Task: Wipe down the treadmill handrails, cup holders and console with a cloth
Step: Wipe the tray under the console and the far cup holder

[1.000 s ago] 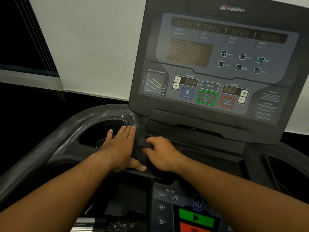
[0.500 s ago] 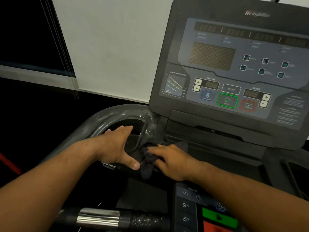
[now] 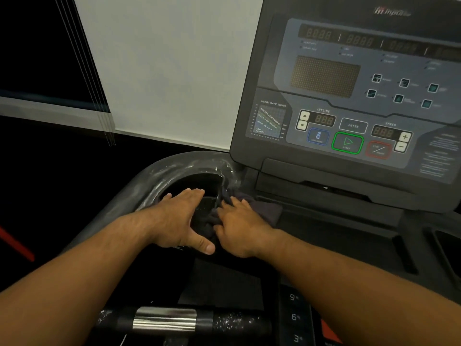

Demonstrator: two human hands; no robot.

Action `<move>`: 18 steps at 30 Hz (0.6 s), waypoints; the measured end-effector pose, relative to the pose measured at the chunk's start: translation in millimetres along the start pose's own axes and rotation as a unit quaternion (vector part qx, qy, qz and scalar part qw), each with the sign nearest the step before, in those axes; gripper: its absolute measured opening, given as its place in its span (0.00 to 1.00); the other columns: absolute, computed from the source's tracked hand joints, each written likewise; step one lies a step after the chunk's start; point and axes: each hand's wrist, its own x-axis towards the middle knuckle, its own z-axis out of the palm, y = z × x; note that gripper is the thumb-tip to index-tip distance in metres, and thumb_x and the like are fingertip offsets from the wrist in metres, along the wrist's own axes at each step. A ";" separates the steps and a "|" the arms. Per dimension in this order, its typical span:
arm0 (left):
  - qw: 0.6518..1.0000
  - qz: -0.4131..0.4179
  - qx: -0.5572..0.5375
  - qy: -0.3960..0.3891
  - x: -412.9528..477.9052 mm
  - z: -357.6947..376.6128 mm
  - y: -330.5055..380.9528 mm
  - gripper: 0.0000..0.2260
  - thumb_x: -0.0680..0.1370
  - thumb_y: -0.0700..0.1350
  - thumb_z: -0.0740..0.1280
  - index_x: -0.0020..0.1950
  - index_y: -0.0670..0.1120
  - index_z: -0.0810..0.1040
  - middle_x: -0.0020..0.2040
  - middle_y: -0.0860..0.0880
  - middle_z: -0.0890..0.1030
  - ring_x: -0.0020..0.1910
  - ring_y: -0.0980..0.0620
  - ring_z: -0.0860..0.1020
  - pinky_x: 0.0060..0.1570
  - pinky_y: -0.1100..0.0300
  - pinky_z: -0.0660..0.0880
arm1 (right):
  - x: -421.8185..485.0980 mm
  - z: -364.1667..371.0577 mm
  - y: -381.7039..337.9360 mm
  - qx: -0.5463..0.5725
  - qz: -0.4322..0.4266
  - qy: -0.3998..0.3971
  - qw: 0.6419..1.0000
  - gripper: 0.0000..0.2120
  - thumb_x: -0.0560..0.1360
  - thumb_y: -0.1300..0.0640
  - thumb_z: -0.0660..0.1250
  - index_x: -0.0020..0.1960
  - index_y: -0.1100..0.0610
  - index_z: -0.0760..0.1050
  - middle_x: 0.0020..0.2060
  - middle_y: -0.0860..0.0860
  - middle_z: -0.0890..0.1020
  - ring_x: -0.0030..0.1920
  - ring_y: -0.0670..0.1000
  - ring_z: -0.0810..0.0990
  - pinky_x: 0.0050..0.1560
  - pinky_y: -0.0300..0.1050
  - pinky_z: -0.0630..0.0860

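The treadmill console [image 3: 349, 96] stands upright at the right, its displays dark. Below its left corner lies the left cup holder [image 3: 174, 171], whose grey rim is streaked with wet smears. My left hand [image 3: 179, 218] lies flat with straight fingers over the cup holder's near edge, thumb spread. A dark cloth [image 3: 259, 203] is bunched between the cup holder and the console base. My right hand [image 3: 239, 226] presses down on it with fingers spread; whether they curl round the cloth I cannot tell.
A front handrail bar with a chrome sensor band [image 3: 164, 320] runs across the bottom, speckled with droplets. A lower keypad [image 3: 295, 318] sits at the bottom right. The right cup holder [image 3: 446, 245] shows at the right edge. A white wall panel [image 3: 162, 71] stands behind.
My view has swung left, so the console sits further right. My right hand and the cloth have slid left toward the cup holder, and its fingers have spread. My left hand reaches further over the holder.
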 end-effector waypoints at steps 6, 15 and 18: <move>0.998 -0.002 0.054 -0.040 6.4 3.3 -6.7 0.63 0.63 0.73 0.70 0.79 0.46 0.35 0.81 0.49 0.39 0.78 0.52 0.37 0.77 0.46 0.39 | -13.9 1.4 -3.2 -0.025 -0.055 -0.017 0.998 0.26 0.82 0.48 0.53 0.77 0.57 0.56 0.77 0.55 0.55 0.77 0.55 0.49 0.76 0.52 0.43; 0.998 0.001 0.050 -0.028 4.1 5.1 -21.8 0.63 0.62 0.73 0.71 0.79 0.47 0.34 0.80 0.50 0.37 0.78 0.53 0.35 0.77 0.48 0.38 | 69.4 -6.5 -3.0 0.047 0.184 0.116 0.975 0.17 0.80 0.48 0.57 0.62 0.57 0.72 0.60 0.55 0.77 0.62 0.56 0.72 0.67 0.53 0.62; 0.999 0.003 0.045 -0.024 1.0 6.8 -28.0 0.63 0.62 0.73 0.71 0.79 0.47 0.33 0.80 0.51 0.37 0.77 0.54 0.34 0.77 0.48 0.38 | 83.5 -18.1 -5.7 0.051 0.235 0.148 0.959 0.11 0.78 0.52 0.62 0.57 0.56 0.76 0.55 0.55 0.81 0.57 0.57 0.77 0.61 0.50 0.67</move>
